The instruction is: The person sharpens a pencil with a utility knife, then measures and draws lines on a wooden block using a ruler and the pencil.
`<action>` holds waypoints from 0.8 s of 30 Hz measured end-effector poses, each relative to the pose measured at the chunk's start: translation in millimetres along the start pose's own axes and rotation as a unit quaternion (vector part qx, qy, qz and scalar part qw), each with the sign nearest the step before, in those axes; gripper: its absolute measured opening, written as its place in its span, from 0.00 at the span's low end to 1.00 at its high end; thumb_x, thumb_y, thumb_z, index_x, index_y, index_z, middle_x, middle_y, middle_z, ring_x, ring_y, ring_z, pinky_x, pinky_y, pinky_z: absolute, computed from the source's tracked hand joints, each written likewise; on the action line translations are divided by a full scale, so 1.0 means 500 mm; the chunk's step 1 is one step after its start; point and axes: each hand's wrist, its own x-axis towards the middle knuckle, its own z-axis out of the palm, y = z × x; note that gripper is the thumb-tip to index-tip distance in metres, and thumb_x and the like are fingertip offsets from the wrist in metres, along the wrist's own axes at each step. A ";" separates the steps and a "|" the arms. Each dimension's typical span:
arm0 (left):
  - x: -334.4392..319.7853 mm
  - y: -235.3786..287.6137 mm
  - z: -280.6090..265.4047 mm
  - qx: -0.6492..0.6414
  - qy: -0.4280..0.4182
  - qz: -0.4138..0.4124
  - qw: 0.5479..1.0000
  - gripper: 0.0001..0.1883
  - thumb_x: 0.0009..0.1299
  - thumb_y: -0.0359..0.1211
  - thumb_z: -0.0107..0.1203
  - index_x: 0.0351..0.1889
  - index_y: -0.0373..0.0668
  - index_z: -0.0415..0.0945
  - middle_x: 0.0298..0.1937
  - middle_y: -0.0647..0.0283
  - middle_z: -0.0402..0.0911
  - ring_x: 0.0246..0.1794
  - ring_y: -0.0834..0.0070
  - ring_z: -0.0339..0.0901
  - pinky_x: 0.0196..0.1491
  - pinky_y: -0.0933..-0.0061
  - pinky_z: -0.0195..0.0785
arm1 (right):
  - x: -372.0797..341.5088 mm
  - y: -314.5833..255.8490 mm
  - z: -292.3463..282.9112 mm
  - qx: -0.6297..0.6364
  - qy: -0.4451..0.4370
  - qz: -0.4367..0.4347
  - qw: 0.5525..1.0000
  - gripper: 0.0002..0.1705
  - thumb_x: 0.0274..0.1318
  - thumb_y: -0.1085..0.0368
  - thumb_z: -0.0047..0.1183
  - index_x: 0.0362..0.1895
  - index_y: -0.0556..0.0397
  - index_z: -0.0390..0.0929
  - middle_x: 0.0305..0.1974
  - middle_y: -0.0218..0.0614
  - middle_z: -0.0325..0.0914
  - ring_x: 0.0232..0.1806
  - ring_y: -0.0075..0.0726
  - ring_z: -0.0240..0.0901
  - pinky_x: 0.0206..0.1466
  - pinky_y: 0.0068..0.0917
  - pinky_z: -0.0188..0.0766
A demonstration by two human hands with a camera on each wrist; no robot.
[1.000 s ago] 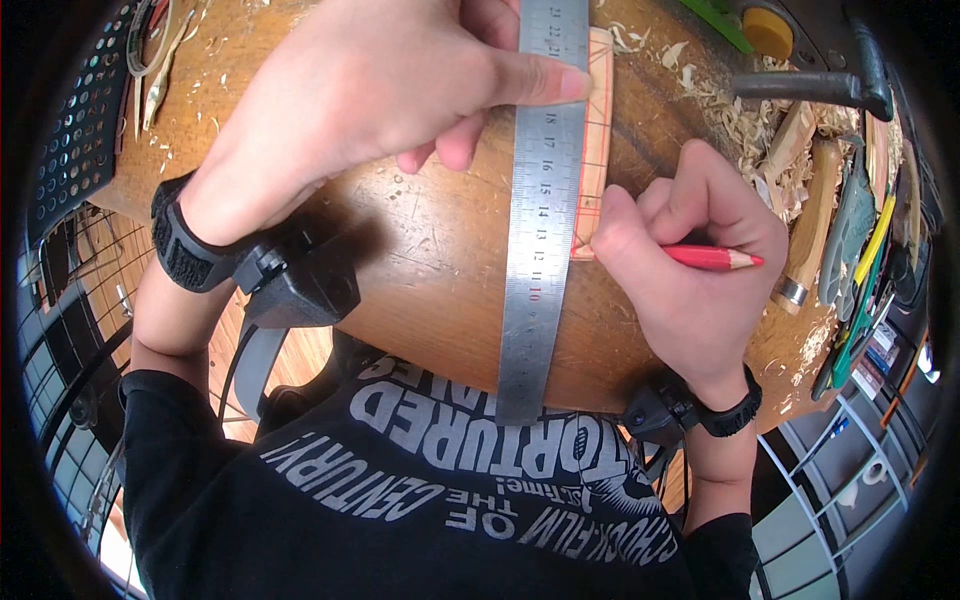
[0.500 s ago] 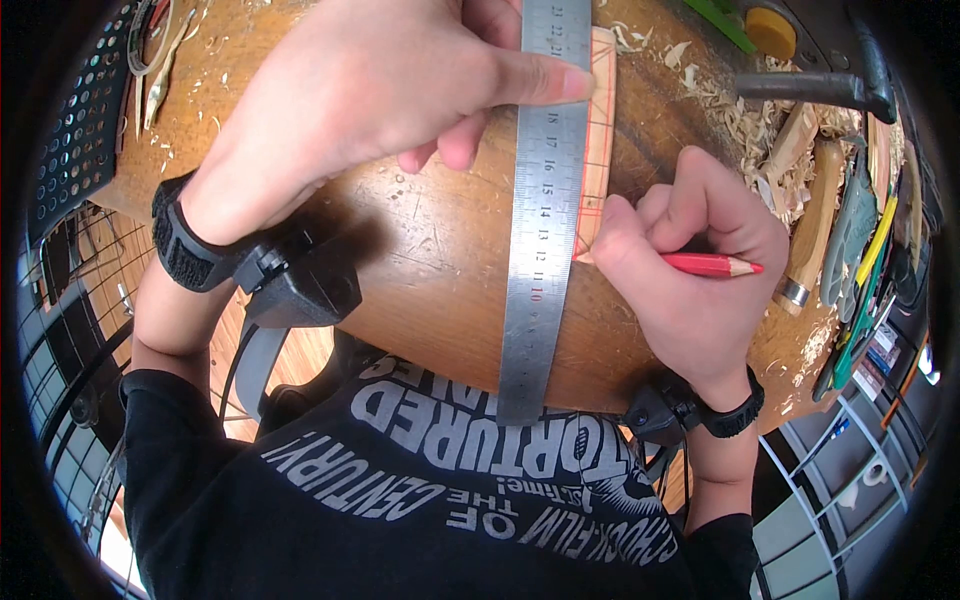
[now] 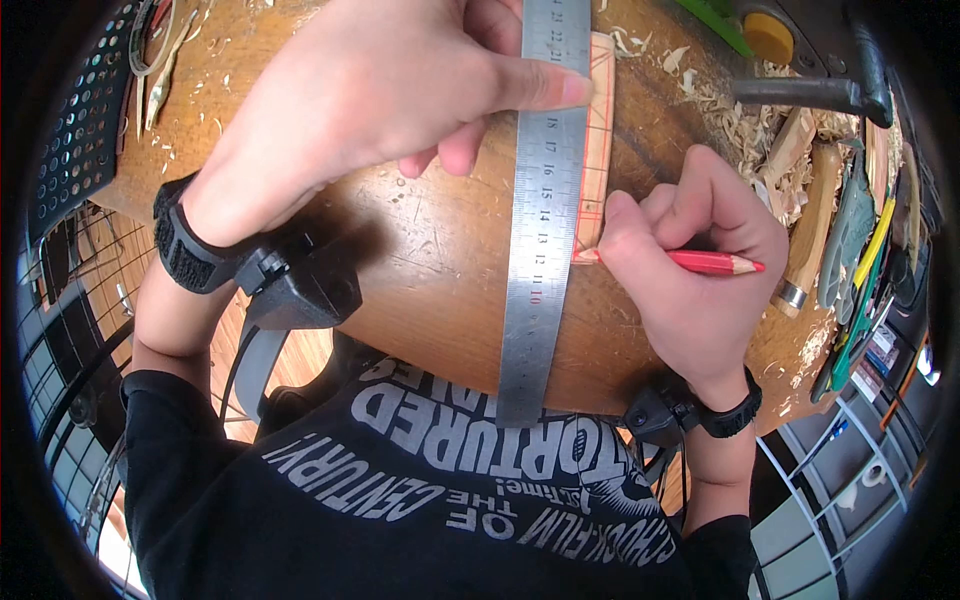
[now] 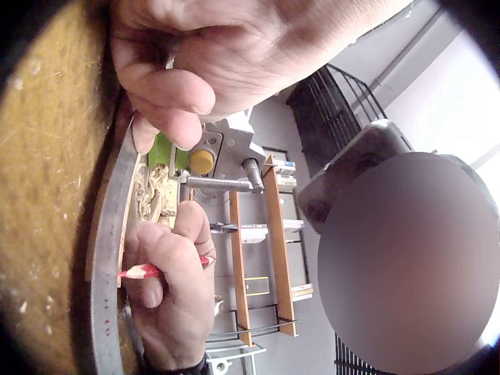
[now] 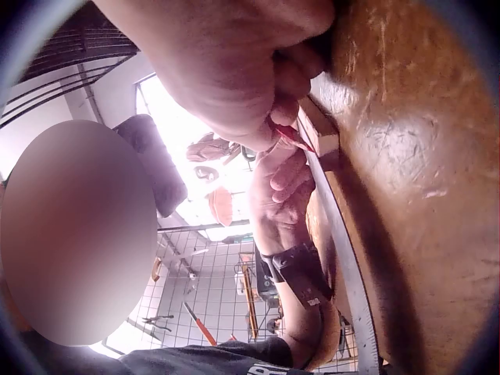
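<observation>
A steel ruler (image 3: 541, 215) lies lengthwise along a narrow wooden strip (image 3: 595, 150) marked with red lines and dark cross lines. My left hand (image 3: 370, 90) holds the ruler down near its far end, the thumb stretched across its face onto the strip. The other fingers bend at the ruler's left side, partly hidden under the hand. In my right hand (image 3: 700, 260) I pinch a red pencil (image 3: 705, 262), its blunt end pointing right. The pencil's pointed end (image 4: 133, 273) meets the strip's near end beside the ruler, as the left wrist view shows.
Wood shavings (image 3: 740, 120) are scattered at the far right. Beside them lie a wooden-handled tool (image 3: 818, 210), a yellow tool (image 3: 873, 240) and several others. A metal bar (image 3: 800, 88) juts over the bench (image 3: 430, 260). A perforated black plate (image 3: 75, 120) stands at the left.
My right hand has drawn the pencil slightly toward my body and to the ruler's edge. The left hand keeps its hold on the ruler.
</observation>
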 end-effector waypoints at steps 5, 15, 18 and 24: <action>-0.003 -0.016 0.004 0.024 0.019 0.036 0.999 0.11 0.66 0.27 0.61 0.36 0.33 0.69 0.22 0.64 0.77 0.07 0.84 0.67 0.08 0.82 0.58 | -0.001 0.002 0.000 -0.003 -0.001 0.000 1.000 0.22 0.50 0.81 0.55 0.19 0.48 0.55 0.15 0.21 0.60 0.17 0.10 0.54 0.22 0.13 0.51; -0.005 -0.010 0.001 -0.018 -0.022 0.033 0.999 0.10 0.66 0.27 0.61 0.35 0.33 0.69 0.22 0.64 0.77 0.08 0.84 0.67 0.08 0.83 0.57 | 0.006 0.002 0.008 0.034 0.043 -0.003 0.998 0.22 0.53 0.79 0.55 0.19 0.47 0.56 0.14 0.22 0.63 0.15 0.11 0.57 0.19 0.13 0.52; 0.005 -0.024 -0.008 -0.015 -0.025 0.039 0.999 0.11 0.66 0.27 0.61 0.36 0.33 0.69 0.21 0.64 0.77 0.08 0.84 0.68 0.08 0.83 0.58 | 0.005 0.004 0.008 0.030 0.043 -0.001 0.999 0.22 0.54 0.78 0.55 0.20 0.47 0.56 0.14 0.22 0.63 0.15 0.11 0.58 0.19 0.13 0.52; 0.008 -0.030 -0.007 -0.011 -0.024 0.056 0.998 0.12 0.66 0.28 0.61 0.36 0.32 0.68 0.21 0.64 0.77 0.08 0.84 0.68 0.09 0.83 0.59 | 0.001 0.004 0.000 0.006 0.003 -0.025 1.000 0.22 0.51 0.80 0.56 0.19 0.47 0.56 0.14 0.20 0.60 0.17 0.10 0.54 0.21 0.14 0.50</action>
